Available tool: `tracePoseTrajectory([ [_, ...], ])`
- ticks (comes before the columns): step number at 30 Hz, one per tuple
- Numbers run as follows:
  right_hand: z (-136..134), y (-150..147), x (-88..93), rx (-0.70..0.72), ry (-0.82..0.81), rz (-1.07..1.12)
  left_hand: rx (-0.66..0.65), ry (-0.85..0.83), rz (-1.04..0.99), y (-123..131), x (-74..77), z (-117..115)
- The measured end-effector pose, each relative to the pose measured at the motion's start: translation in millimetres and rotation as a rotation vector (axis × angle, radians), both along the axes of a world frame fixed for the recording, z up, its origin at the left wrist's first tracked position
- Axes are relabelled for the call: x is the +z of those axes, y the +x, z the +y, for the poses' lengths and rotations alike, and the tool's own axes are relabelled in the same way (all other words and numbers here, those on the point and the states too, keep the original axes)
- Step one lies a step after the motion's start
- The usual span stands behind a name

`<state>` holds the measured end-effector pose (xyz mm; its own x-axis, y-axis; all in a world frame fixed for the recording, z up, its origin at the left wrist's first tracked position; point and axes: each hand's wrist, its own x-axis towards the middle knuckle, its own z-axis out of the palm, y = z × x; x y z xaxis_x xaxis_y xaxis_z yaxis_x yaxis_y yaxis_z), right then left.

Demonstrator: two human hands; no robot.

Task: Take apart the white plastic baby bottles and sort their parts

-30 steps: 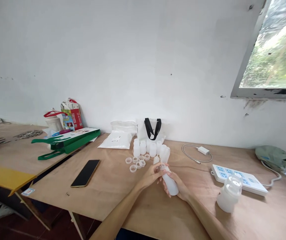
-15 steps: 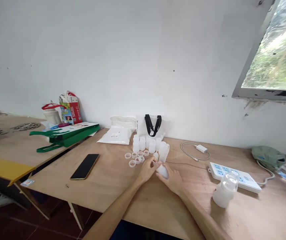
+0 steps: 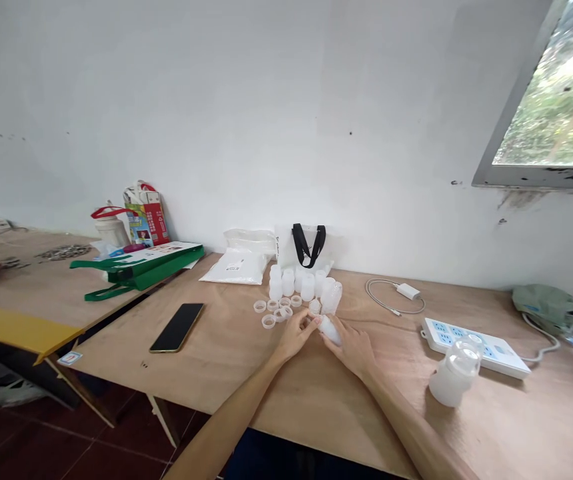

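The white bottle (image 3: 329, 330) lies between my hands, its body gripped by my right hand (image 3: 352, 347) while my left hand (image 3: 296, 335) pinches its far end. Beyond them, the white packet's label (image 3: 235, 265) and the black-handled bag's lettering (image 3: 277, 248) are too small to read.

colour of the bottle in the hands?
Milky white; the bottle shows in the head view, partly covered.

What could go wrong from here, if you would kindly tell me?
The left hand and right hand grip the white bottle; a slip might knock the standing bottles beyond. The left hand could nudge the loose rings nearby. The clear-topped bottle stands close to the power strip and might tip onto it if bumped.
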<state>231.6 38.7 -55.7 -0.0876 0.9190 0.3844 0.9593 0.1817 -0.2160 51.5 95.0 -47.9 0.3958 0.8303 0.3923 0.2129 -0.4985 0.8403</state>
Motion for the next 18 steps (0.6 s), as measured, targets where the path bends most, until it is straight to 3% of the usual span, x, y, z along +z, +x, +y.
tracePoseTrajectory([
  [7,-1.1,-2.6,3.2,0.044,0.127,-0.006,0.077,0.195,0.275,-1.8,3.0,-6.4],
  [11,-1.9,-2.6,6.2,0.088,0.029,0.275,0.083,0.209,0.269,-0.1,1.6,-6.6],
  [14,-0.5,0.4,7.5,0.208,-0.055,0.576,0.048,0.097,0.112,3.2,-2.1,-4.0],
  [18,3.1,5.5,8.8,0.301,-0.228,0.896,-0.102,-0.228,-0.174,9.4,-8.4,0.0],
])
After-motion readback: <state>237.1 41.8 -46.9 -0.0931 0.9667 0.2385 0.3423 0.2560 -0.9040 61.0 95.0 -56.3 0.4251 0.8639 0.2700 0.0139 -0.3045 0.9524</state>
